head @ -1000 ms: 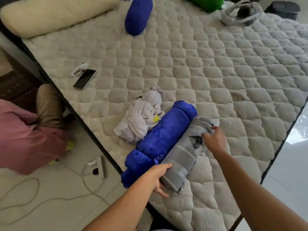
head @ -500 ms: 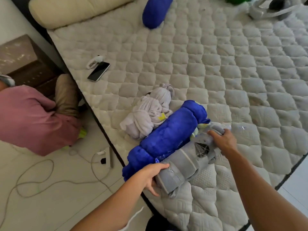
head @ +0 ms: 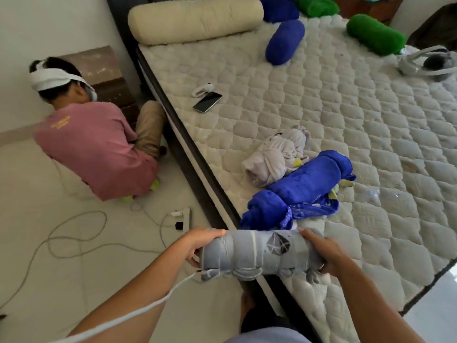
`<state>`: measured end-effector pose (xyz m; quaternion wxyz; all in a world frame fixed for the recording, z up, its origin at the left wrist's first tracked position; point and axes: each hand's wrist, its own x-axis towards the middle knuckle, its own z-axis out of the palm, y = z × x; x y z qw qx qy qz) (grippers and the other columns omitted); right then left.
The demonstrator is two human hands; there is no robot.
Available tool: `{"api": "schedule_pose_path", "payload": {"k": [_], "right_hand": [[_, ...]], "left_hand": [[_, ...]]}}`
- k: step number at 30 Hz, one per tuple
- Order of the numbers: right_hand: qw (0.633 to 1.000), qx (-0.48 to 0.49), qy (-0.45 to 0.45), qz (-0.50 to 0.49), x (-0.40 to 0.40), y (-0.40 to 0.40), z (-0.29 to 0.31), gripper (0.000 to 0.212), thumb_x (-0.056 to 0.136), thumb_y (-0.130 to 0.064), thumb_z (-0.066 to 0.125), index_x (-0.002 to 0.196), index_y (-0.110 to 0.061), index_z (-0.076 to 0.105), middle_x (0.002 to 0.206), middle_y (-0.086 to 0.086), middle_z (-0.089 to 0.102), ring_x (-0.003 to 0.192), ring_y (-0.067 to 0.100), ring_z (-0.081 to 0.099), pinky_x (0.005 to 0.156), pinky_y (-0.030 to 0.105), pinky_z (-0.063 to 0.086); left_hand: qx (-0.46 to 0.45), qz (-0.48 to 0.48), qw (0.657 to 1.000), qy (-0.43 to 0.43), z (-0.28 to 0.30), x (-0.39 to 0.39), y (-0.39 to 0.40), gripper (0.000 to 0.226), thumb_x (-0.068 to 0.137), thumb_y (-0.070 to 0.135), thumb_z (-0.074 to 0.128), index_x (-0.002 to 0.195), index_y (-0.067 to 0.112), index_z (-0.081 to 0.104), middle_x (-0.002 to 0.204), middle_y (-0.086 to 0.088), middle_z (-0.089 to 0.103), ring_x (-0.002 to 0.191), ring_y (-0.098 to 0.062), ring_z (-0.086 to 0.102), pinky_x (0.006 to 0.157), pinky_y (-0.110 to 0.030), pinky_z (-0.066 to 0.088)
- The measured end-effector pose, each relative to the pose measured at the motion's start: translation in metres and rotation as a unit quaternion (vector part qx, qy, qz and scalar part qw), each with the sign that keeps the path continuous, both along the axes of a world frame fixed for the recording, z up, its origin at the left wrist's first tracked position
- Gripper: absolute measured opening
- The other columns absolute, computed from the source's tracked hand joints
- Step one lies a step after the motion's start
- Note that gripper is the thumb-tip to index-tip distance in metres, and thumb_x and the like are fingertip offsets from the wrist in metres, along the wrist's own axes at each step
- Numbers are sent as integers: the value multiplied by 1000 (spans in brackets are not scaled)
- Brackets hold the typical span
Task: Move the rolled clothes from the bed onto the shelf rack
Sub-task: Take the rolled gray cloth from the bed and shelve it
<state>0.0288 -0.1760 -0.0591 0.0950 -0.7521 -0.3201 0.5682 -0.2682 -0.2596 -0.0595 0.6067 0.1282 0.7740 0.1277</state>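
Grey fabric roll (head: 257, 253), earlier on the quilted bed (head: 346, 115), now lifted; our hands (head: 197, 246) (head: 324, 253) clamp its ends

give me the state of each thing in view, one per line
grey rolled garment: lifted off the bed, held level at both ends
left hand: gripping the roll's left end
right hand: gripping the roll's right end
blue rolled blanket: lying on the mattress, partly unrolled at the near end
white rolled garment: on the mattress, loosely bundled
phone: flat, screen dark
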Motion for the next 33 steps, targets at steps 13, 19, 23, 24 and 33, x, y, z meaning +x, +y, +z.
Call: {"api": "schedule_pose_path", "payload": {"k": [13,19,23,24,33], "right_hand": [[956,32,174,235,-313,-171,42,51,81,-41,67,116,-5,63,108,20,67,82,33,65,53,36,55],[918,67,210,329,-445,-232,67,44,84,-38,67,105,0,59,86,18,65,72,32,63,53,36,53],[891,48,244,380,-526,-268,64,45,82,-43,65,106,-4,63,93,22,69,77,37,66,58,42,56],[884,49,253,389,-544,-276,64,42,83,-42,65,103,-5,63,93,21,69,78,38,66,59,42,56],[816,31,282,504,-726,-339,67,42,82,-34,70,102,2,62,93,22,68,84,37,66,70,45,57]], "left_hand": [[310,450,820,168,61,-227,-293,18,83,6,67,100,12,62,107,-17,65,80,-25,61,57,-27,48],[232,616,731,181,56,-282,-386,85,74,47,76,144,20,36,145,-7,46,127,-31,48,99,-52,43],[256,678,689,30,57,-311,-415,89,78,56,68,148,16,29,152,-10,35,135,-30,41,94,-56,47],[275,671,689,16,58,-319,-415,82,81,55,66,145,15,35,149,-11,40,134,-29,42,92,-54,49],[353,776,522,19,55,-464,-448,54,81,44,71,123,22,48,108,-7,60,113,-31,53,96,-59,47]]}}
